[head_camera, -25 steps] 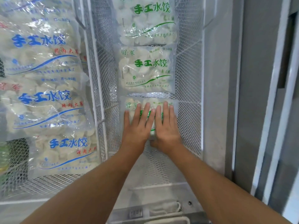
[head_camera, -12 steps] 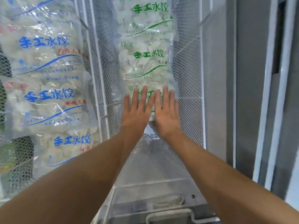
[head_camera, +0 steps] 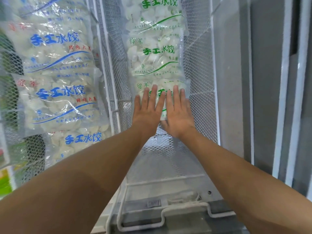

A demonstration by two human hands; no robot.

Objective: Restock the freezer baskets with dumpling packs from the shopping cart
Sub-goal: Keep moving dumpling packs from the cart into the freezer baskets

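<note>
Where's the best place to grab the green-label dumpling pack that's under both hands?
Probably its near edge, from the open basket end. The pack lies flat under the left hand and right hand, its far end overlapping the next pack, mesh walls beside it.

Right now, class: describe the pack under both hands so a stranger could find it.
In the right-hand mesh basket lies a column of green-lettered packs. The pack under both hands is nearest the viewer. Unlike its neighbours, flat hands cover its lettering.
</note>
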